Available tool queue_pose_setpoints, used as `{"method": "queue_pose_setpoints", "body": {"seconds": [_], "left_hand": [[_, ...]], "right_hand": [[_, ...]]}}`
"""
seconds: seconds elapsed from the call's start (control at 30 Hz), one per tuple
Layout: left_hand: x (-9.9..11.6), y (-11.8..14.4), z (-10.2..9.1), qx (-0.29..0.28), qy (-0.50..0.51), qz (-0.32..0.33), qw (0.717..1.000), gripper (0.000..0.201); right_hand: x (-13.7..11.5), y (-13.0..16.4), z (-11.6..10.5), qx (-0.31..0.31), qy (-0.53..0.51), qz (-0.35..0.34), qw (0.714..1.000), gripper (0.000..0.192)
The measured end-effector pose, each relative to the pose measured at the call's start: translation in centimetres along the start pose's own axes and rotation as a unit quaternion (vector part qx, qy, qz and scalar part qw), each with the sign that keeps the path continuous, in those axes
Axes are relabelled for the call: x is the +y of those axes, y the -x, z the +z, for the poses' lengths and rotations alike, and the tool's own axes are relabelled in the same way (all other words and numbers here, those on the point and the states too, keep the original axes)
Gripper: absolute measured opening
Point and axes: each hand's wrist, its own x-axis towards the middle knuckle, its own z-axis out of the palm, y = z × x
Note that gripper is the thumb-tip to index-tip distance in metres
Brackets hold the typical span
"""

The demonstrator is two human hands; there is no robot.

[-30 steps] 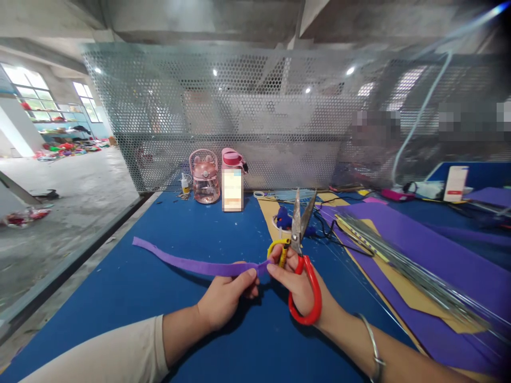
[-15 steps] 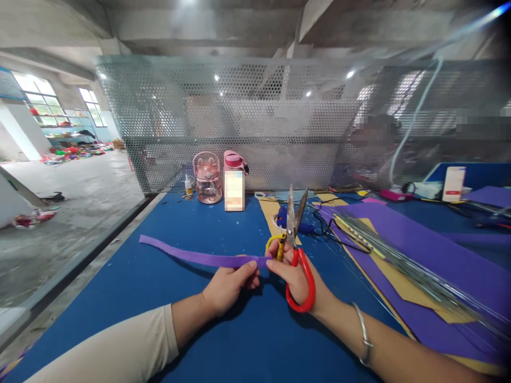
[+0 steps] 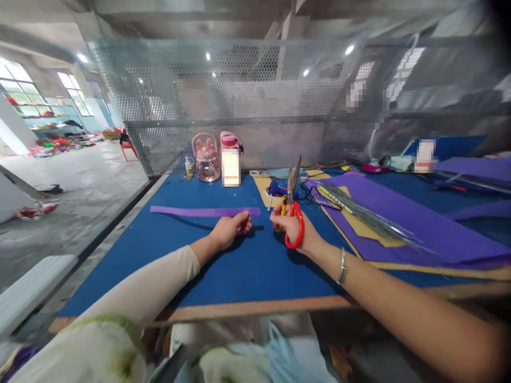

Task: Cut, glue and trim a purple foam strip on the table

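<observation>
My left hand (image 3: 230,231) pinches a long purple strip (image 3: 187,211) near its right end. The strip stretches out leftward over the blue tabletop, and a short end sticks out past my fingers. In my right hand (image 3: 290,223) is a pair of scissors (image 3: 295,226) with a red handle, its blades pointing up and slightly parted. A yellow and black piece (image 3: 283,205) shows at the fingers of that hand, beside the red handle. A gap separates the right fingertips from the strip's end.
Along the back stand a pink clear bottle (image 3: 207,162), a pink-lidded bottle (image 3: 229,139), a phone (image 3: 230,167) and a small white bottle (image 3: 189,167). A blue tool (image 3: 275,189) lies beyond my right hand. Purple sheets (image 3: 419,223) and thin wires (image 3: 363,210) cover the right side.
My right hand with the scissors has come away from the strip's right end, leaving a gap. The left hand still holds the strip. The view has shifted, showing the table's front edge.
</observation>
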Motion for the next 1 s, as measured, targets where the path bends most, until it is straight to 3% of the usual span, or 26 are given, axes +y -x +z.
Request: {"method": "queue_pose_setpoints", "body": {"seconds": [0.17, 0.43, 0.6, 0.8, 1.0], "left_hand": [[0.2, -0.2, -0.3, 0.0, 0.025, 0.003, 1.0, 0.025], [0.6, 0.3, -0.4, 0.038, 0.036, 0.026, 0.998, 0.022], [0.3, 0.4, -0.2, 0.058, 0.023, 0.042, 0.997, 0.023], [0.2, -0.1, 0.0, 0.046, 0.006, 0.033, 0.998, 0.026], [-0.5, -0.1, 0.1, 0.027, -0.023, 0.03, 0.999, 0.033]], "right_hand": [[-0.4, 2.0, -0.4, -0.013, -0.014, 0.0, 1.0, 0.02], [-2.0, 2.9, -0.5, -0.033, -0.002, -0.063, 0.997, 0.017], [-2.2, 1.5, -1.2, -0.023, 0.039, -0.118, 0.992, 0.014], [-0.3, -1.9, -3.0, 0.042, 0.1, -0.185, 0.977, 0.015], [1.1, -2.8, -4.4, 0.073, 0.128, -0.187, 0.971, 0.015]]}}
